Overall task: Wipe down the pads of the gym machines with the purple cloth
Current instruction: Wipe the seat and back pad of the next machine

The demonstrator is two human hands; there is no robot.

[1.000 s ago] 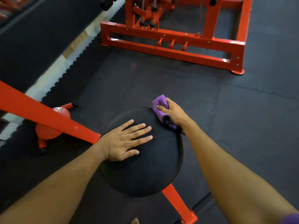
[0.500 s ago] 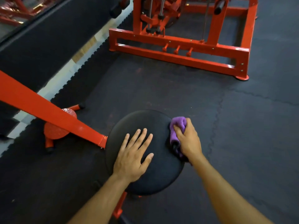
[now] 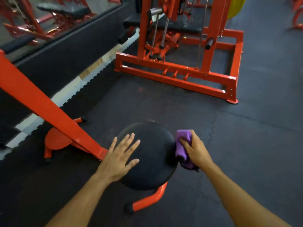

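Observation:
A round black seat pad [image 3: 154, 154] on an orange frame sits low in the middle of the view. My left hand [image 3: 119, 156] lies flat on its left side, fingers straight and spread. My right hand [image 3: 196, 150] grips the bunched purple cloth [image 3: 182, 145] and presses it against the pad's right edge. Part of the cloth hangs below my palm.
An orange slanted beam [image 3: 42, 105] runs from the left down to the seat. A large orange cable machine [image 3: 178, 66] with a black bench pad [image 3: 180, 25] stands ahead. Dark rubber floor mats [image 3: 246, 145] spread to the right. A mirror wall [image 3: 41, 18] is at upper left.
My right hand has slid the cloth from the pad's top around to its right edge. My left hand has shifted to the left side of the pad. My view has pulled back.

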